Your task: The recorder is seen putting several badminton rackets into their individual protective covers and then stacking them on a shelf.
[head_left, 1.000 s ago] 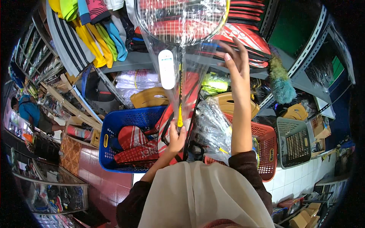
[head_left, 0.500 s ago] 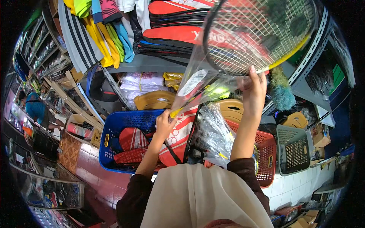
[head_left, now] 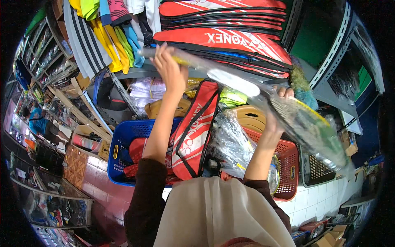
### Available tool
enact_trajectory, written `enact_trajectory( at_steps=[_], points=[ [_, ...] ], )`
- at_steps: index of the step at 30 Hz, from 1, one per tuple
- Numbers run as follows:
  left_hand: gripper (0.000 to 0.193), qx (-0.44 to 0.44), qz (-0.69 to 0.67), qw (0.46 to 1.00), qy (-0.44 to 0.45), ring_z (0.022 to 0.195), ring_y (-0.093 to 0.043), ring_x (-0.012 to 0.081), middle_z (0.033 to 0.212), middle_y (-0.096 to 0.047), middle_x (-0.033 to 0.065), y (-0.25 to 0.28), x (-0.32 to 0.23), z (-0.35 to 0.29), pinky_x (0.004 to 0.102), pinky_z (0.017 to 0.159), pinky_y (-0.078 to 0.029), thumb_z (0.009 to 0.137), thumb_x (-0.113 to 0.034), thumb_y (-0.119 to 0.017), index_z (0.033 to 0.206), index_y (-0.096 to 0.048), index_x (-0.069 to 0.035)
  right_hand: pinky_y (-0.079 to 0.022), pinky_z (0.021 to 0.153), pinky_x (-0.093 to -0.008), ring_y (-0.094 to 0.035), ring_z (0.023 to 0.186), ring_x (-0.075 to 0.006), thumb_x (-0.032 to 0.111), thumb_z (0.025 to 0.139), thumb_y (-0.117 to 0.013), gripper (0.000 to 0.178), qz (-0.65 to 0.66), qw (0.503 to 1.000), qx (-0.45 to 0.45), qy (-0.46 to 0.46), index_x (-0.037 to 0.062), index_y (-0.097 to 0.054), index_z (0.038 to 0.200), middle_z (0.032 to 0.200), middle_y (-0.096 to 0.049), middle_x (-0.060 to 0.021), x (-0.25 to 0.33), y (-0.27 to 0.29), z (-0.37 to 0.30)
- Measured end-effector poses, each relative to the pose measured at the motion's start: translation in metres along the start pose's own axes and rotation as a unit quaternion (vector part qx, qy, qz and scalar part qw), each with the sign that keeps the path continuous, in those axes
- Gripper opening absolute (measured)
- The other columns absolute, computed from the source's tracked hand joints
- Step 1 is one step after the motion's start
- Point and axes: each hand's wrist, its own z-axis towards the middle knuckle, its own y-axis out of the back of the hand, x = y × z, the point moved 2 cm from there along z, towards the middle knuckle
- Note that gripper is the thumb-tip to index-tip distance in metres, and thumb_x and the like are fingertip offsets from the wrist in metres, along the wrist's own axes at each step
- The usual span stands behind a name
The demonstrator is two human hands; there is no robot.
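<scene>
A badminton racket (head_left: 311,123) with a black and yellow frame, in a clear plastic sleeve, is held aslant in front of me. Its handle end lies at the upper left and its strung head at the lower right, blurred by motion. My left hand (head_left: 170,74) is closed around the handle end. Near the base of the strung head, my right hand (head_left: 276,117) grips the racket, fingertips over its upper edge. Below, a red and white racket bag (head_left: 194,136) leans upright by the blue basket (head_left: 123,133), next to several plastic-wrapped rackets (head_left: 230,144).
Several red racket bags (head_left: 238,41) lie stacked on a grey shelf, beside hanging sports clothes (head_left: 88,41). A red basket (head_left: 289,164) and a grey-green basket (head_left: 314,164) stand at the right. A feather duster (head_left: 303,88) hangs by the shelf post. Far left is another person (head_left: 38,121).
The racket has swung from head-up at the upper right to aslant, its head now lower right. My left hand has risen with the handle end; my right hand has moved lower.
</scene>
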Motion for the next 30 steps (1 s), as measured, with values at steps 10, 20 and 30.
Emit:
enact_trajectory(
  at_steps=[10, 20, 30],
  points=[
    [0.059, -0.029, -0.331, 0.942, -0.043, 0.118, -0.020, 0.0468, 0.126, -0.012, 0.0319, -0.081, -0.043, 0.081, 0.0502, 0.099, -0.021, 0.084, -0.018, -0.057, 0.130, -0.029, 0.006, -0.041, 0.094, -0.0416, -0.043, 0.119, -0.0383, 0.016, 0.084, -0.061, 0.027, -0.206, 0.948, 0.242, 0.028, -0.0039, -0.051, 0.100, 0.123, -0.041, -0.0356, -0.039, 0.024, 0.017],
    [0.048, 0.219, -0.692, 0.669, 0.160, 0.100, -0.037, 0.0368, 0.109, -0.031, 0.0219, -0.083, -0.027, 0.117, 0.0453, 0.084, -0.034, 0.087, -0.019, -0.054, 0.126, -0.037, 0.002, -0.042, 0.095, -0.0395, -0.045, 0.122, -0.0317, 0.009, 0.074, -0.062, 0.035, -0.627, 0.764, 0.150, 0.001, 0.0062, -0.063, 0.109, 0.133, -0.045, -0.0186, -0.049, -0.021, -0.028],
    [0.038, 0.316, -0.818, 0.395, 0.275, 0.083, -0.054, 0.0268, 0.091, -0.050, 0.0119, -0.078, -0.011, 0.081, 0.0404, 0.070, -0.048, 0.090, -0.021, -0.051, 0.123, -0.045, -0.002, -0.039, 0.097, -0.0375, -0.048, 0.119, -0.0306, 0.009, 0.093, -0.035, 0.050, -0.695, 0.673, 0.225, -0.116, 0.0144, -0.028, 0.142, 0.138, -0.039, -0.0175, -0.040, -0.012, -0.049]
  ],
)
